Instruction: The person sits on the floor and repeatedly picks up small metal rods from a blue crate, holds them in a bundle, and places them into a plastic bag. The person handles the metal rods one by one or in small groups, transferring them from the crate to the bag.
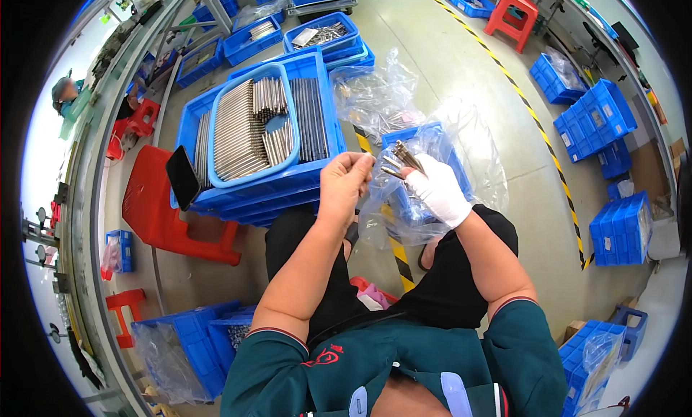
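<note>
My right hand [438, 192], in a white glove, grips a small bundle of thin metal rods [398, 161] that stick up and to the left. My bare left hand [344, 180] is raised beside it, fingers pinched on the rim of a clear plastic bag [404, 215] that hangs between my hands. A blue bin [430, 139] lined with clear plastic sits just behind the bag. To the left, a light-blue tray [216, 139] full of metal rods rests on a stack of blue crates [252, 193].
A black phone [183, 178] leans against the crate stack by a red plastic stool [162, 211]. More blue bins stand at the back, at the right [595, 118] and by my left knee [191, 338]. A yellow-black floor stripe [530, 114] runs diagonally. Another person [65, 92] sits far left.
</note>
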A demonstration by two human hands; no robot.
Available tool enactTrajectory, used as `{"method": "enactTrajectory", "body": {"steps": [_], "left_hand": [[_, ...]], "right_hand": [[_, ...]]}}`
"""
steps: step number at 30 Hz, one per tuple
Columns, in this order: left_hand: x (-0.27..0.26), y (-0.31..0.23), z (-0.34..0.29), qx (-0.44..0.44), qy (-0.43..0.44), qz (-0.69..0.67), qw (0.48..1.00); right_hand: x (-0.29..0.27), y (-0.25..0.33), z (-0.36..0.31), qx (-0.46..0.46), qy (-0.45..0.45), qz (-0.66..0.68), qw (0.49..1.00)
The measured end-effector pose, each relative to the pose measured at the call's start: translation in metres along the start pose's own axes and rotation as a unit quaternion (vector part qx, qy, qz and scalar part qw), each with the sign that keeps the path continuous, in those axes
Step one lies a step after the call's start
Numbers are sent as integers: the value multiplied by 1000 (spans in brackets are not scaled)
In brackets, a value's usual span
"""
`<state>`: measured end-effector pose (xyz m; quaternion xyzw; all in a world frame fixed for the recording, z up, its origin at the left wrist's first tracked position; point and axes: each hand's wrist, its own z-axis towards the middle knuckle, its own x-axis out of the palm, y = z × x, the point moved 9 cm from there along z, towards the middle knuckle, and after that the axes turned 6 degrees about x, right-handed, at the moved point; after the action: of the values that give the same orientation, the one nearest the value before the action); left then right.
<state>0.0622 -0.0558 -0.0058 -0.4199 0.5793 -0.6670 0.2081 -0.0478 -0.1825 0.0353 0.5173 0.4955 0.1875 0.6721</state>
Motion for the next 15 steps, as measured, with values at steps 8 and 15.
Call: {"method": "enactTrajectory", "body": {"steps": [8,15], "left_hand": [[17,17,-2,-100,97,-161,977],[18,11,-3,-103,116,-107,982]], "right_hand": [[11,-7,0,44,86,33,995],[9,-8,-2,55,104,42,992]]}}
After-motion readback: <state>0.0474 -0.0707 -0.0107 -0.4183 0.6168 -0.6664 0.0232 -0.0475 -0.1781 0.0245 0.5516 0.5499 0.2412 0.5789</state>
